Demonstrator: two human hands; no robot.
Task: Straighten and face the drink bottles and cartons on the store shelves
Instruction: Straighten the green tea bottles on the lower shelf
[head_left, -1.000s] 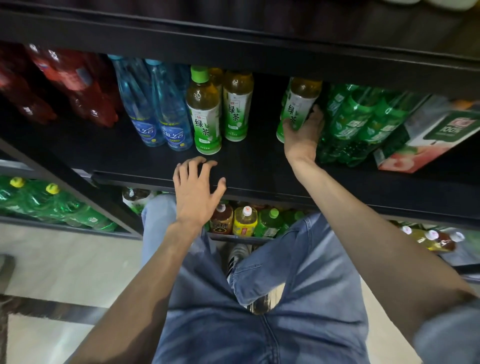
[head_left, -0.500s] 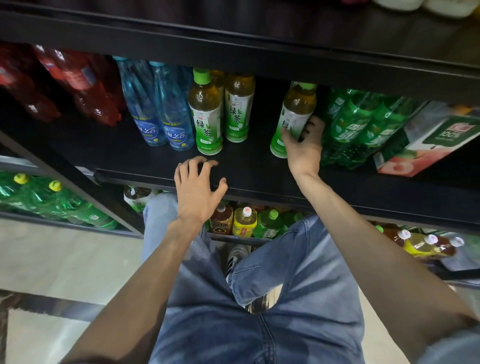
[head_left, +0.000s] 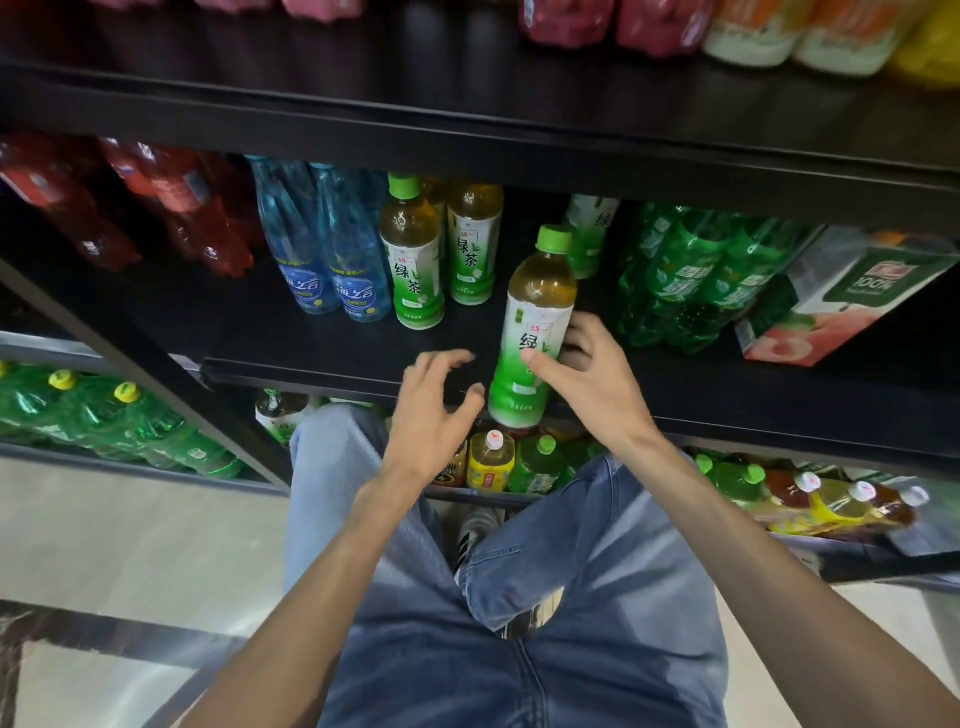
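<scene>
A green tea bottle (head_left: 535, 322) with a green cap stands at the front edge of the black shelf (head_left: 332, 358). My right hand (head_left: 587, 374) grips its lower label from the right, thumb across the front. Just left of the bottle's base, my left hand (head_left: 431, 410) hovers with its fingers spread and loosely bent, holding nothing. Two more green tea bottles (head_left: 415, 260) stand further back on the left, and another one (head_left: 592, 234) stands behind the held bottle.
Blue water bottles (head_left: 322, 249) and red soda bottles (head_left: 171, 208) fill the shelf's left part. Green soda bottles (head_left: 691, 275) and a peach juice carton (head_left: 831, 301) stand on the right. Lower shelves hold more bottles (head_left: 498, 462). My jeans-clad legs are below.
My right hand has pulled the green tea bottle from the back of the shelf forward to its front edge. My left hand has lifted off the shelf edge and moved right, toward the bottle.
</scene>
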